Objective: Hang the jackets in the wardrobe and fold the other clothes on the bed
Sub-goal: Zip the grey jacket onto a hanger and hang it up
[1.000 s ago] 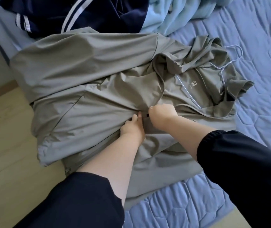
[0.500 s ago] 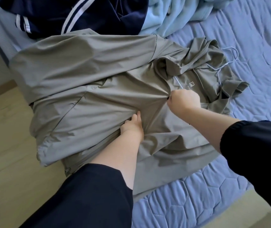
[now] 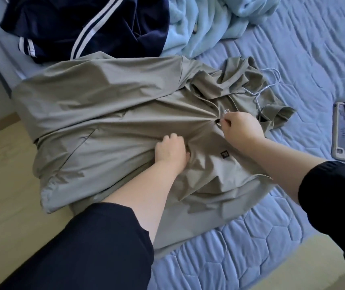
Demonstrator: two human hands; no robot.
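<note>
I am observing the khaki jacket [image 3: 104, 114] lying flat across the bed [image 3: 293, 237], hem overhanging the edge, with a wire hanger [image 3: 278, 78] showing at the collar. The left hand [image 3: 171, 151] is gripping bunched fabric at mid-front; the right hand [image 3: 242, 130] is pinching the zip pull [image 3: 217, 122] near the neck. I am judging the zipping nearly complete; the next move is calling for a lift by the hanger hook toward the wardrobe

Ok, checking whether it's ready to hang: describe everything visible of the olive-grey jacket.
The olive-grey jacket is thin, smooth and hooded, with a small dark chest logo. It lies front up across the blue bed, zipped nearly to the neck. A wire hanger pokes from the hood. The left hand grips its front; the right hand pinches the zip pull.
</note>
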